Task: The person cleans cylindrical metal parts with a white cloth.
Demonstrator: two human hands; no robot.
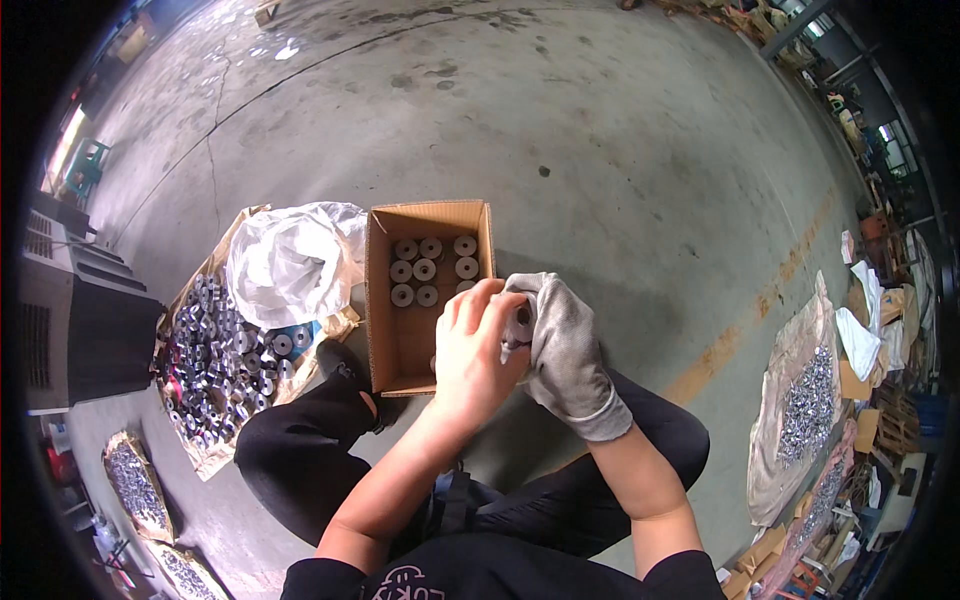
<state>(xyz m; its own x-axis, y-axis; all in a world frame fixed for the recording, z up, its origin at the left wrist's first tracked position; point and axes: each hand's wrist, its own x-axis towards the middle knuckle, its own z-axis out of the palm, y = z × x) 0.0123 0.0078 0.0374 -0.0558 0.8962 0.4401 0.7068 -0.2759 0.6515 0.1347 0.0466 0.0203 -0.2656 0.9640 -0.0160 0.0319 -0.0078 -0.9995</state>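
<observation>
My bare left hand (470, 355) and my right hand (570, 350), in a grey knit glove, meet over the right side of an open cardboard box (402, 370). Between them is a round metal part with a centre hole (519, 324); the fingers of both hands are closed round it and cover most of it. Inside the box, similar round metal parts (424, 270) stand in rows toward the far end, holes facing up. My left hand and wrist hide some of the box's right side.
Left of the box, a crumpled clear plastic bag (290, 265) lies beside a heap of metal parts (225, 360) on a sheet. A dark machine housing (95, 320) stands farther left. At the right, small metal pieces (808, 405) lie on another sheet. My bent legs (310, 420) flank the box's near end.
</observation>
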